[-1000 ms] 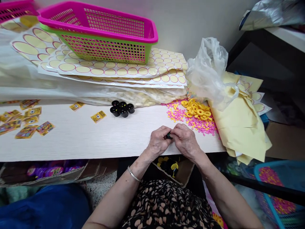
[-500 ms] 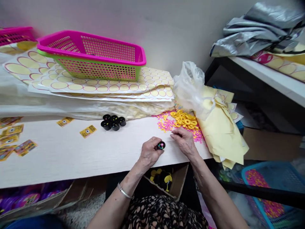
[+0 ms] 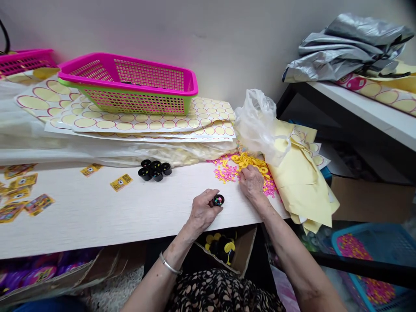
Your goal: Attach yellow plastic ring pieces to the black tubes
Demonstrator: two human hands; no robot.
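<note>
My left hand (image 3: 203, 210) rests on the white table (image 3: 97, 212) near its front edge, fingers closed round a small black cap (image 3: 218, 200) with coloured dots inside. My right hand (image 3: 251, 182) lies over a heap of yellow rings (image 3: 250, 161) and small pink pieces (image 3: 224, 171), its fingers curled down into the rings; what they hold, if anything, is hidden. A cluster of several black caps (image 3: 155, 170) stands on the table farther back to the left.
A pink-and-green basket (image 3: 130, 84) sits on stacked sticker sheets (image 3: 146, 123). A clear plastic bag (image 3: 260, 123) and yellow papers (image 3: 302, 182) lie right. Yellow cards (image 3: 22, 190) scatter left. A cardboard box (image 3: 224, 249) sits under the table, a blue basket (image 3: 373, 255) lower right.
My hands have parted: the left stays holding the black cap, while the right has reached forward and right onto the yellow rings. The camera has tilted up a little.
</note>
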